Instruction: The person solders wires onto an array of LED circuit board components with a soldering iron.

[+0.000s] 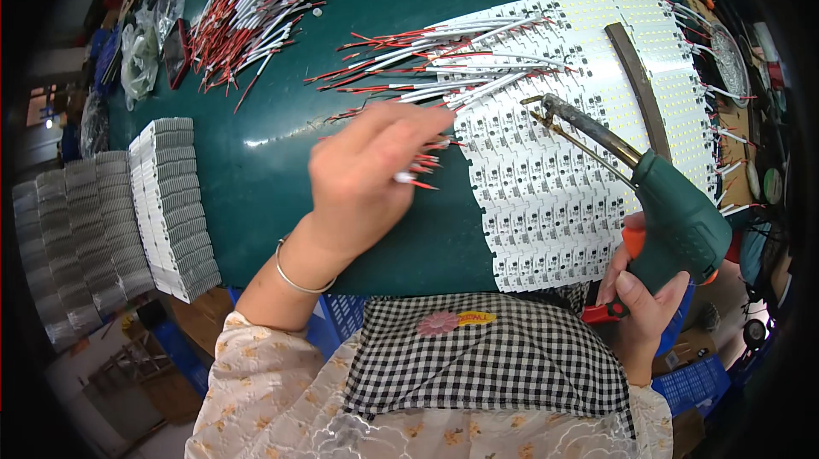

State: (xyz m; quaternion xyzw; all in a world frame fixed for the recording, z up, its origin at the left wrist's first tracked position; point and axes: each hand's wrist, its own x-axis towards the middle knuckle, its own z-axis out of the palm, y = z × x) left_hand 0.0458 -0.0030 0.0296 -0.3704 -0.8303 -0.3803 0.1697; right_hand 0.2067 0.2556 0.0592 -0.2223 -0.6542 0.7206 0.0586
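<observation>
My left hand, a bracelet at its wrist, is closed around a small bunch of red-and-white wires; their ends stick out past the fingers, over the left edge of the white circuit boards. In my right hand is a green soldering gun with an orange trigger. Its tip points up and left and hangs over the boards, near wires laid on the upper rows. Whether the tip touches a board, I cannot tell. A dark flat bar lies across the boards.
A large heap of red-and-white wires lies at the far left of the green table. Stacked boards stand at the left edge, beside plastic-wrapped stacks. Wires hang off the boards' right side, near a round metal dish.
</observation>
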